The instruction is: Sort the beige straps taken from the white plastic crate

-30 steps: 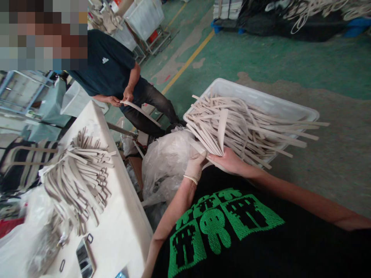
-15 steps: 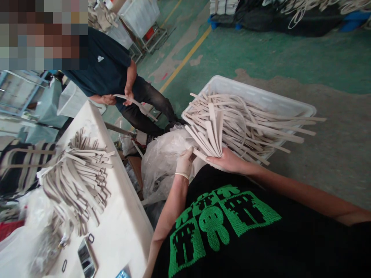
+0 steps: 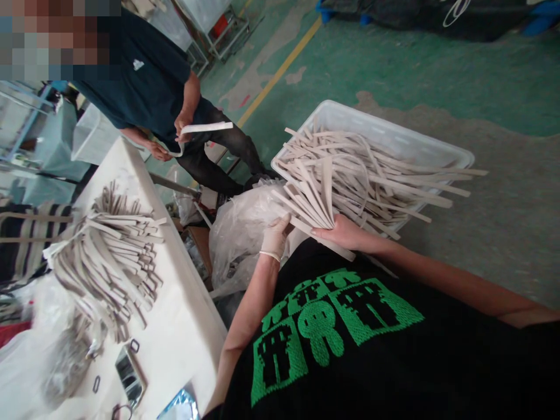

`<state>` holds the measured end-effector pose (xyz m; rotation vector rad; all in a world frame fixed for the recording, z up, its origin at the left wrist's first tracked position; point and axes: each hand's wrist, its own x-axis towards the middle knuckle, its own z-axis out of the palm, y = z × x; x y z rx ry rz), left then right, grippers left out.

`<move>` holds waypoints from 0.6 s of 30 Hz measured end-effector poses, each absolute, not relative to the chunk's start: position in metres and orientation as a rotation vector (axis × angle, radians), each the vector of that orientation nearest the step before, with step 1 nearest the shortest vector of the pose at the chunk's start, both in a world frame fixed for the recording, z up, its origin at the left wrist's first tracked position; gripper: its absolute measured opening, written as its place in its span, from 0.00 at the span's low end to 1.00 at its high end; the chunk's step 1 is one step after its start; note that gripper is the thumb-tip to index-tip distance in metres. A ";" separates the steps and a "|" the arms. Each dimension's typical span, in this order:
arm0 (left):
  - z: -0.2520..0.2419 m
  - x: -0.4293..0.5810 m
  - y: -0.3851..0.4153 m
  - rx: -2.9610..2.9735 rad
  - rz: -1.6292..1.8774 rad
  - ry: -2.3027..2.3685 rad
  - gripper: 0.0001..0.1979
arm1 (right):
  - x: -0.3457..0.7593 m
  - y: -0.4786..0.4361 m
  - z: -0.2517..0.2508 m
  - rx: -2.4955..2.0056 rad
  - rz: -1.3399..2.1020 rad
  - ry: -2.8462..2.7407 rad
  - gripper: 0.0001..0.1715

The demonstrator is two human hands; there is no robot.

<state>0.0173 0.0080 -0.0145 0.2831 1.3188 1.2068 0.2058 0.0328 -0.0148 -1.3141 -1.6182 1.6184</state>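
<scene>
Strips [image 3: 322, 195] of flat, pale, fabric-like material fanned out, wider than a second earlier, from the right hand [image 3: 346, 234], whose fingers clenched their ends beside a smooth white bin [image 3: 406, 143]. Both hands, previously together, had parted; the gloved left hand [image 3: 275, 236] was at one long strip [image 3: 340, 249], its grip impossible to tell. The co-worker's strip [image 3: 207, 127], drooping before, jutted out nearly level.
</scene>
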 end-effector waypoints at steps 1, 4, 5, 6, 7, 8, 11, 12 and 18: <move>-0.015 0.021 0.007 0.299 1.185 1.288 0.16 | 0.203 0.034 -0.016 -1.344 1.608 -1.612 0.06; -0.015 0.030 0.004 0.350 1.167 1.231 0.16 | 0.199 0.038 -0.019 -1.316 1.604 -1.579 0.08; -0.015 0.029 0.004 0.358 1.190 1.236 0.16 | 0.199 0.038 -0.020 -1.272 1.628 -1.569 0.08; -0.014 0.025 0.005 0.362 1.221 1.252 0.17 | 0.201 0.037 -0.021 -1.215 1.675 -1.577 0.09; -0.013 0.021 0.006 0.362 1.251 1.274 0.17 | 0.203 0.035 -0.021 -1.159 1.734 -1.598 0.09; -0.012 0.016 0.007 0.364 1.270 1.294 0.17 | 0.205 0.033 -0.021 -1.114 1.792 -1.626 0.11; -0.011 0.009 0.006 0.400 1.231 1.294 0.18 | 0.205 0.027 -0.018 -1.102 1.829 -1.673 0.15; -0.011 0.011 0.004 0.419 1.200 1.277 0.18 | 0.203 0.027 -0.017 -1.139 1.797 -1.665 0.16; -0.003 0.022 -0.004 0.377 1.147 1.251 0.19 | 0.192 0.046 -0.016 -1.172 1.650 -1.401 0.12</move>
